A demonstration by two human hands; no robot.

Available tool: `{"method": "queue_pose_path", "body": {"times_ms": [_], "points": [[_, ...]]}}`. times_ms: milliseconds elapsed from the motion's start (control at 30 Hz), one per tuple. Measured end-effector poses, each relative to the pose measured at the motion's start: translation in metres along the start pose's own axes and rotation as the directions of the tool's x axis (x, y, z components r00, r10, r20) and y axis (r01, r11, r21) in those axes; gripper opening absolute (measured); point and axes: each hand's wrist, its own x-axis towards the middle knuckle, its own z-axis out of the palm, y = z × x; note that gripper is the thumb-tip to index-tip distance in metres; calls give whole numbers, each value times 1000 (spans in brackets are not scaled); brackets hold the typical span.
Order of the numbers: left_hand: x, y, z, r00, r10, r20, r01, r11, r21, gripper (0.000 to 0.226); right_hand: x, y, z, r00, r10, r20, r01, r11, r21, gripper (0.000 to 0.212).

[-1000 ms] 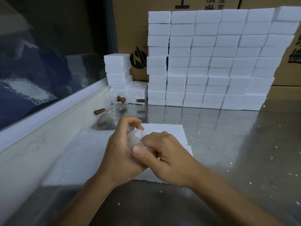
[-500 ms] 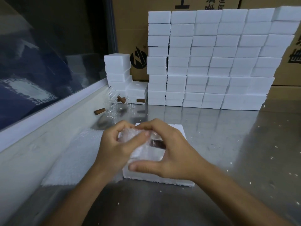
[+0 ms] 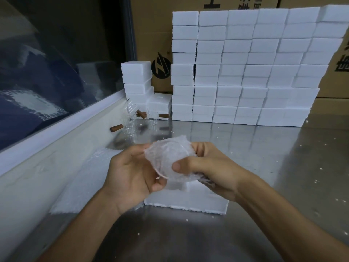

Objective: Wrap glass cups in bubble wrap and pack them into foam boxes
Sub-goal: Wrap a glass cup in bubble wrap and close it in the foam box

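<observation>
Both hands hold a glass cup wrapped in bubble wrap above the steel table. My left hand cups the bundle from the left, thumb and fingers curled round its edge. My right hand grips it from the right, thumb pressed on the front. The cup itself is hidden inside the wrap. Under the hands lies a white foam box. Sheets of bubble wrap lie flat to its left. Several bare glass cups with brown wooden handles stand at the back left.
A tall wall of stacked white foam boxes fills the back of the steel table, with a smaller stack to its left. Cardboard cartons stand behind. A white ledge and window run along the left.
The hands have lifted the wrapped bundle and turned it. My left hand has opened round its left side, and my right hand has shifted to the right side with the thumb in front.
</observation>
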Motion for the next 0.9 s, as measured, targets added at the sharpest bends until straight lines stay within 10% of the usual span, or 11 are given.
{"method": "queue_pose_path", "body": {"times_ms": [200,633,900], "points": [[2,-7,-5,998,-40,53,42,999,-35,52,-2,-3,-1,988,76,138,-100,979,179,32],[3,-5,-3,998,35,44,-48,933,357,34,-1,-9,-4,985,173,-7,-173,981,-84,55],[4,-1,-10,989,138,-57,-114,943,313,65,-3,-12,-19,992,85,-93,-114,923,-368,49]]}}
